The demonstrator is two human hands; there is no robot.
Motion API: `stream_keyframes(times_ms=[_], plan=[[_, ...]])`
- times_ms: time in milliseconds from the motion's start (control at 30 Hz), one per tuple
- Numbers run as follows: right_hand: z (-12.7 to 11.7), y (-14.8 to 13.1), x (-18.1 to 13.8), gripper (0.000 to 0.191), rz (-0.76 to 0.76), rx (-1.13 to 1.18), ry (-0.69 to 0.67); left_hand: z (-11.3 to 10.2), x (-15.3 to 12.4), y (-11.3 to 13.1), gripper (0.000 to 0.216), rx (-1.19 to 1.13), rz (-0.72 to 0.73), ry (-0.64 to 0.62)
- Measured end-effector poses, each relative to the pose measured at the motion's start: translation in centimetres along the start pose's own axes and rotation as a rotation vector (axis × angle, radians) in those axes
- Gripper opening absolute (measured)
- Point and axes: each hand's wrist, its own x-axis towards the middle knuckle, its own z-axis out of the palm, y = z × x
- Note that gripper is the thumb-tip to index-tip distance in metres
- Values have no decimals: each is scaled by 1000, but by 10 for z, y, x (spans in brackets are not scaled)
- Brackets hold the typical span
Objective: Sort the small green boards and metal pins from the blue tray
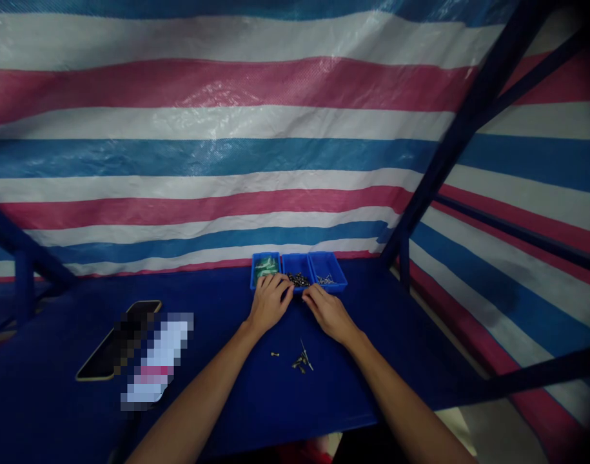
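My left hand (270,301) rests at the front of the left blue bin (252,274), its fingers slightly apart and bent over the edge, with the thumb toward the middle bin. My right hand (327,312) is in front of the middle bin (295,261) and the right bin (344,283). Its fingers are curled together near the small dark metal parts (299,279); whatever is between them is hidden. Small green-and-white packets (266,265) fill the left bin. Thin silvery pins (325,280) lie in the right one.
Between my forearms lie a few small brass-coloured parts (299,364), a thin silvery pin (306,356) and a separate brass piece (275,354). A dark phone (135,322) and a blurred pale object (159,361) are at left. Blue frame bars (434,167) and striped sheeting (202,122) enclose the blue table (227,412).
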Motion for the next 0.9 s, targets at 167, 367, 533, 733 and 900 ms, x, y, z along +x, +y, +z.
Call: stream_keyframes(times_ms=[167,367,533,733,900], plan=[[9,11,0,26,102,56,46,0,0,0,23,-5,1,1],[17,12,3,32,167,251,210,0,-1,0,23,-5,14,10],[27,12,6,40,218,580,299,0,-1,0,22,-6,13,15],[23,18,5,37,253,567,432,-1,-1,1,23,-7,13,18],[19,19,5,24,208,480,471,-1,-1,1,23,-8,11,26]])
